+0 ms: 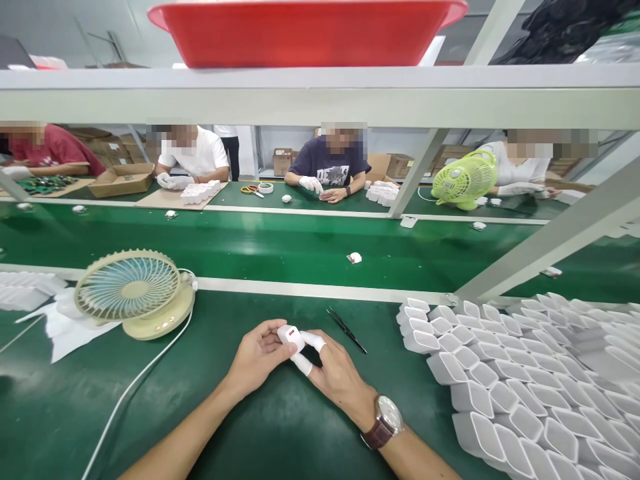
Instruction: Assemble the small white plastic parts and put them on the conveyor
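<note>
Spread out below the hands, a dark green workbench (160, 393), smooth and faintly glossy. Raised just above it, toward the near side, a small white housing (291, 339) with a red mark (292, 333) on its face. Pinched between thumb and fingers of the left hand (260, 353); gripped from the other side by the right hand (337, 373), with white finger cots (314, 341) on forefinger and thumb, exact contact of that thumb tip hard to tell. Probably very light, hard plastic by the look of it, stiff rather than soft, perhaps slippery and easily scuffed. Best taken lightly by opposite side walls, clear of the marked face. Near the right hand, flat on the bench, dark tweezers (349, 331). Farther right, rows of open white shells (515, 383) packed tightly together; off to the left, a cream desk fan (135, 290). Past a pale rail (300, 289), a green belt (250, 243) with a small white piece (355, 258) on it. Beyond, co-workers (330, 162) at a facing bench (233, 195); overhead, a white shelf (320, 107) bearing a red tub (310, 33).
</note>
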Demonstrator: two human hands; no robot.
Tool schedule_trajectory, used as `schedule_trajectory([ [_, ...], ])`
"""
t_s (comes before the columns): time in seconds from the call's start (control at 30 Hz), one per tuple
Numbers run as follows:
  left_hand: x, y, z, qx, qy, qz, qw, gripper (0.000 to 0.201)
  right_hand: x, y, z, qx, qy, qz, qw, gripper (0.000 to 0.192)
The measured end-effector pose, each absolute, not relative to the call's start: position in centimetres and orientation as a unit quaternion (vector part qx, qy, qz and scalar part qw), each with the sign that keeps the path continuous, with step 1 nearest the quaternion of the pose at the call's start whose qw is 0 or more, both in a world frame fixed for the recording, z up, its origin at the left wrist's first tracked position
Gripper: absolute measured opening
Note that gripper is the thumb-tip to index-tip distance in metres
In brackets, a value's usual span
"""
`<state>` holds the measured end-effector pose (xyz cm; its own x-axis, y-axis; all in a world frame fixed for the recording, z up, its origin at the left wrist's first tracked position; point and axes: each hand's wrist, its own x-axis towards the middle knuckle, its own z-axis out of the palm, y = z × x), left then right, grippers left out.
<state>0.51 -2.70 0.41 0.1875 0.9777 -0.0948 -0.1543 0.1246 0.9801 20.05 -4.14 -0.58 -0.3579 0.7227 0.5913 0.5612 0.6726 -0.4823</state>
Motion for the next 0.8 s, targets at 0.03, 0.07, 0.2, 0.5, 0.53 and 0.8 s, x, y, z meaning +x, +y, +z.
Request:
schedule_trajectory([
  [0.03,0.5,-2.6,0.4,0.471,0.438,0.467,0.607,0.055,20.2,-4.0,-0.4,-0.388,-0.826,0.088,0.399,0.031],
  [0.07,0.5,-2.5,0.4,0.470,0.441,0.473,0.601,0.055,20.4,-3.9,-0.1,-0.385,-0.836,0.070,0.384,0.033],
  [0.2,0.2,-2.1,0.0,0.471,0.456,0.500,0.566,0.061,22.0,-3.1,0.9,-0.497,-0.822,-0.043,0.275,0.036],
  [0.5,-1.3,-1.2,-1.5,0.500,0.460,0.476,0.559,0.063,24.3,-2.1,1.1,-0.654,-0.737,-0.107,0.131,0.025],
  [0.53,-1.2,-1.2,-1.4,0.502,0.459,0.477,0.556,0.063,24.2,-2.1,1.3,-0.648,-0.742,-0.102,0.136,0.026],
  [0.8,-0.5,-1.3,0.4,0.492,0.488,0.484,0.535,0.064,23.4,-3.1,2.2,-0.469,-0.808,0.161,0.320,0.065],
])
